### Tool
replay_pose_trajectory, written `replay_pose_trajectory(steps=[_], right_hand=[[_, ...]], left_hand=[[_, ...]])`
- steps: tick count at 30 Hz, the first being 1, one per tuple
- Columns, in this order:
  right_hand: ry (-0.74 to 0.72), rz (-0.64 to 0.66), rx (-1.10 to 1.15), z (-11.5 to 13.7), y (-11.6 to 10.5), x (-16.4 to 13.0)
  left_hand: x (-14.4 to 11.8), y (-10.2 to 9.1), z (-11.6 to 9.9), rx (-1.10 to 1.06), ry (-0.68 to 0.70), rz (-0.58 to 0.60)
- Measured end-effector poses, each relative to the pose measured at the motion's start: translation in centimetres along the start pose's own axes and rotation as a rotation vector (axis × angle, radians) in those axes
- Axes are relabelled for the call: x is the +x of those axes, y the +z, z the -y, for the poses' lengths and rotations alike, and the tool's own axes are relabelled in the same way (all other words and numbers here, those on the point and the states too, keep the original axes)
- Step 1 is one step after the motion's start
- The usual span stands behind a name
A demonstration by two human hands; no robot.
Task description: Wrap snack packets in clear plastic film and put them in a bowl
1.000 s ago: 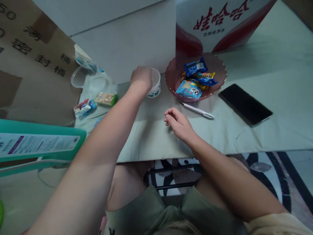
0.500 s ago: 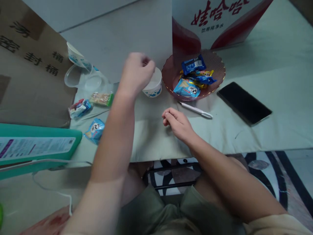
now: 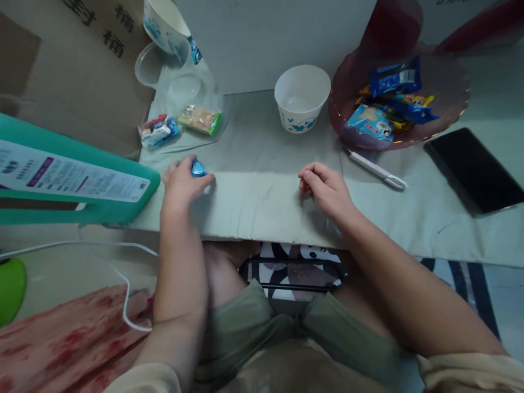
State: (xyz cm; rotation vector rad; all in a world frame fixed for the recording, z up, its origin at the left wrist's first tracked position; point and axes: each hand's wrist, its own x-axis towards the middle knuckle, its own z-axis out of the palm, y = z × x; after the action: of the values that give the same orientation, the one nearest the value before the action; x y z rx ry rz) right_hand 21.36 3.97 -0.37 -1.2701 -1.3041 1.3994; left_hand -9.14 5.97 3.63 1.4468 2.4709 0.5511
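Step in hand: picking up a small blue snack packet (image 3: pixel 198 168) off the pale green cloth (image 3: pixel 262 202), by the look of it.
Left hand (image 3: pixel 180 184): low on the cloth near the table's front left, thumb and fingers closed around the packet, only a blue corner showing.
Right hand (image 3: pixel 325 185): resting on the cloth, fingers loosely curled, nothing visible in them.
Packet position: at the left hand's fingertips, just right of the teal box (image 3: pixel 73 180), well apart from the white paper cup (image 3: pixel 302 97) and the pink dish (image 3: pixel 450 117).
Dish contents: several more wrapped snacks, blue and yellow.
Other loose snacks: two packets (image 3: pixel 180 124) lying further back on the left, untouched.
Nearby: white pen (image 3: pixel 376 170) in front of the dish; black phone (image 3: pixel 475 169) at far right.
Next move, as a judgement: a firmer pinch on the wrapper and a clean lift, likely a carry rightward to cup or dish; crinkly wrapper may slip.
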Motion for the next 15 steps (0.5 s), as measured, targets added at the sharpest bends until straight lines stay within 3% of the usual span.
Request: replay_pose_trajectory(steps=[3,5,10,13,15], right_hand=[[0.001,-0.016,0.003,0.0,0.2,0.4],[-0.001,-0.017,0.005,0.3,0.3,0.5],[-0.096,-0.007,0.073,0.9,0.3,0.6],[-0.148,-0.036,0.027,0.6,0.1,0.7],[-0.138,-0.053,-0.046,0.3,0.0,0.8]], left_hand=[[-0.4,0.0,0.1,-0.094,0.102,0.021],[-1.5,0.1,-1.5,-0.324,0.165,0.104],[-5.2,2.5,-7.3,-1.055,0.169,0.635],[-6.6,5.2,-8.8,-1.192,0.109,0.935],[-7.1,6.8,-8.9,-1.208,0.073,1.028]])
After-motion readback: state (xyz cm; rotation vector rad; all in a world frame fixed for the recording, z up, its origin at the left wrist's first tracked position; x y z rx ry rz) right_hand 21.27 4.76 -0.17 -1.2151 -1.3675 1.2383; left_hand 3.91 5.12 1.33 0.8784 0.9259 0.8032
